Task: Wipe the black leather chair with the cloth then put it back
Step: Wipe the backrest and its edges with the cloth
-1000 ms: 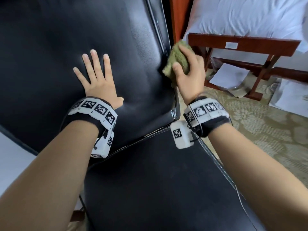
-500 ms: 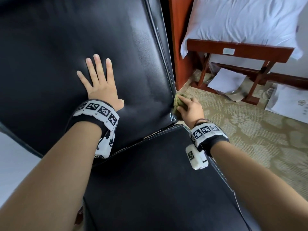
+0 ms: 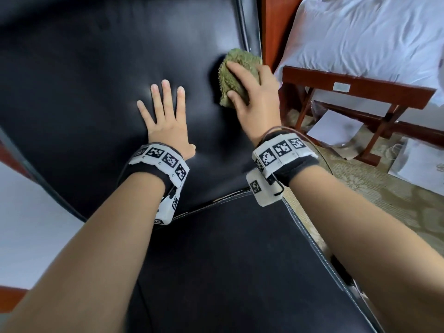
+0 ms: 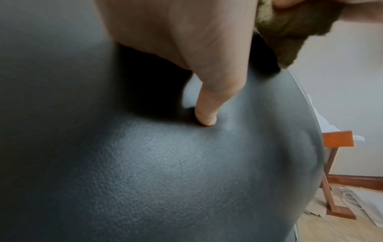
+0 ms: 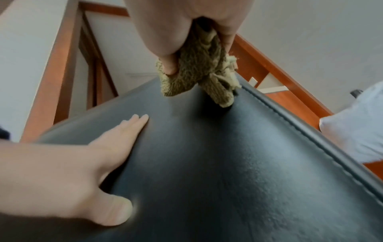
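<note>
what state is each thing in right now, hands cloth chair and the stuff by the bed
left hand: flat, fingers straight, pressing the chair back
right hand: gripping the cloth
cloth: bunched, pressed on the chair back near its right edge
black leather chair: back dented slightly under the left hand
pillow: lying on the bed
papers: lying on the floor

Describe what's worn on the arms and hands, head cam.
Bare forearms, no sleeves or gloves. Behind the left hand and right hand, each wrist has a black band with white square-code tags and a white camera block below. A thin black cable loops off the right band.
</note>
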Available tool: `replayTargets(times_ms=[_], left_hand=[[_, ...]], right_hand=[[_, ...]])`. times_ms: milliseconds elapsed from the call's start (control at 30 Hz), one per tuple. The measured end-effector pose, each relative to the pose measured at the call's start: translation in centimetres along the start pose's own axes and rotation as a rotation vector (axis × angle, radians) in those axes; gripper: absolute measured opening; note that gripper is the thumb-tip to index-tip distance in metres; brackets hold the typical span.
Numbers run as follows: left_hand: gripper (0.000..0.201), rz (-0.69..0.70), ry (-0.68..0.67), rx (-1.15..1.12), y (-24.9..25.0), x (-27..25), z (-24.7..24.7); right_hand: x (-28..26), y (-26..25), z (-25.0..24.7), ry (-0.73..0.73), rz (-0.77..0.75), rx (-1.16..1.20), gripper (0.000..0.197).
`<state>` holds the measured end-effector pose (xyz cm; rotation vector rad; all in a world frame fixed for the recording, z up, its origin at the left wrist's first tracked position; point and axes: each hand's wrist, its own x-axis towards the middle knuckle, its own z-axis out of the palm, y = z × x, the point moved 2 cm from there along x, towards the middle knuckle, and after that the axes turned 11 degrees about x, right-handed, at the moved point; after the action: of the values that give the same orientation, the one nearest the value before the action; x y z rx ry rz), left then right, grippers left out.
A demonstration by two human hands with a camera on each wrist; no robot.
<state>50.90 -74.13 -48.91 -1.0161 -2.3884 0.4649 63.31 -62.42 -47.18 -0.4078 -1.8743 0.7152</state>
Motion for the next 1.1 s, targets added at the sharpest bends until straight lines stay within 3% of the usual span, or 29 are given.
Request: replayTargets(times_ms=[100,267,400,500,567,733,867,967,1100], left_hand=[[0.125,0.014,-0.002,0.003,-0.2,-0.3,-0.3],[0.119,0.092,0.028,-0.017,-1.8,-0.6,-0.6],[0.091,0.197,0.07,-0.028,-3.8,-1.1,-1.6],[0.076,0.238,0.084,-0.042,-6.6,-1.9,-2.4],[0.072,0.186,0.1,-0.038,-9.1,-2.7,-2.7],[0.071,0.013,0.07,-0.013,-15.2,-5.7,-2.1],[0.069,-0.087,0.073,-0.067,-19.4,-8.2,-1.2],[0.068,-0.124,0.091,-0.118,-22.1,-9.8,-0.7],[0.071,-0.179,0.047,-0.13,-25.6,-10.9,0.6]], right_hand=[[0.3,-0.1,1.6,-0.105,0.017,-0.209,0.048],[-0.2,-0.4,2.0,-0.147,0.057,-0.429,0.047],[0.3,-0.8,1.3,-0.232,0.028,-0.594,0.05],[0.6,-1.7,1.4,-0.295,0.086,-0.516,0.051],[0.8,-2.5,1.5,-0.289,0.111,-0.515,0.052],[0.8,-5.8,2.7,-0.077,0.164,-0.318,0.052],[0.7,-12.3,7.3,-0.151,0.015,-0.077,0.052],[0.6,-17.1,11.5,-0.271,-0.091,-0.118,0.055],[1.2,-21.0,15.5,-0.258,-0.088,-0.069,0.056]])
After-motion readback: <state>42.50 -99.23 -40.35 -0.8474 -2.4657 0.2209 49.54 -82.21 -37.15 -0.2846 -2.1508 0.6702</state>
